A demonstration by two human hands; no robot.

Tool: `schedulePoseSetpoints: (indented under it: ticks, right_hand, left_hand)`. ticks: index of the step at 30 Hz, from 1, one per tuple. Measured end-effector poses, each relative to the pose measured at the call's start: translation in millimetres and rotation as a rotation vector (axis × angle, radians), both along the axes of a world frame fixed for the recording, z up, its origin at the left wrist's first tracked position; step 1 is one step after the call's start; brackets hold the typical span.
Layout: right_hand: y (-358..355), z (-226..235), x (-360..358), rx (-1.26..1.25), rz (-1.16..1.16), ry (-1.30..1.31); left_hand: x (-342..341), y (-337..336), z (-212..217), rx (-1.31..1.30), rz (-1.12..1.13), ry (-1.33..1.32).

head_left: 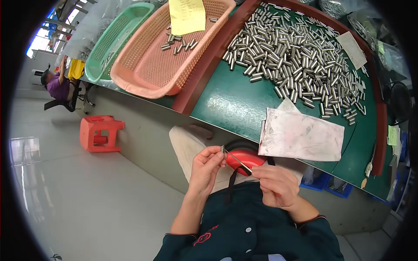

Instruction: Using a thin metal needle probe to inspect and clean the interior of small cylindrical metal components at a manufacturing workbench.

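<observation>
Far left: a person in a purple top (60, 90) sits well apart, across the floor. Nearer, a red stool (101, 132) stands on the floor, apart from the surface.

Next, a green basket (89, 69); contents hard to make out. Beside it, a pink basket (118, 71) holding a small scatter of loose pieces (178, 43), short metal cylinders, with a yellow paper (187, 19) across its far part. If this basket takes the finished ones, little is done so far; which lot is finished cannot be told for certain.

Right of it, a red wooden strip (198, 85) divides the surface (217, 108).

Below the near edge, over the lap: left hand (205, 168), fingers pinched on a short metal piece (222, 148), held up off the surface. Right hand (278, 185), fingers closed round a thin rod (239, 161) that slants up and left to that piece. Rod's tip is at the piece; cannot tell whether it goes inside or only touches. Judgement: this one piece is mid-work, not finished.

Right: a folded stained cloth (305, 135) lies flat at the near edge. Beyond it, a large pile of metal pieces (296, 56), heaped loosely, far outnumbering those in the pink basket. If the pile is waiting, most of the work is left. A card (352, 50) lies at its right side.
</observation>
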State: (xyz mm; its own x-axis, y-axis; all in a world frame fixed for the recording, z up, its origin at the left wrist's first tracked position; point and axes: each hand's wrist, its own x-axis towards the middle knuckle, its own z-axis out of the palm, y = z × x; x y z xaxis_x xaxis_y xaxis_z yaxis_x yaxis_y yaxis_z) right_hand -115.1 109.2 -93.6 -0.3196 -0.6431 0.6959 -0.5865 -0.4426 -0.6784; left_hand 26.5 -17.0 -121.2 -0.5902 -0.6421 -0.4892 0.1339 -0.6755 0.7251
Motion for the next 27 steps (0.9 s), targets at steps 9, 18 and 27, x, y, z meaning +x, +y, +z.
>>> schedulePoseSetpoints:
  ticks: [9, 18, 27]
  right_hand:
    - [-4, 1, 2, -0.002, -0.038, 0.015]
    - [-6, -4, 3, 0.003, -0.020, 0.018]
    - [-3, 0, 4, 0.059, -0.047, 0.003]
  left_hand:
    - [-1, 1, -3, -0.011, -0.038, 0.014]
    - [-2, 2, 2, -0.187, -0.061, -0.069]
    - [3, 0, -7, 0.027, -0.141, 0.080]
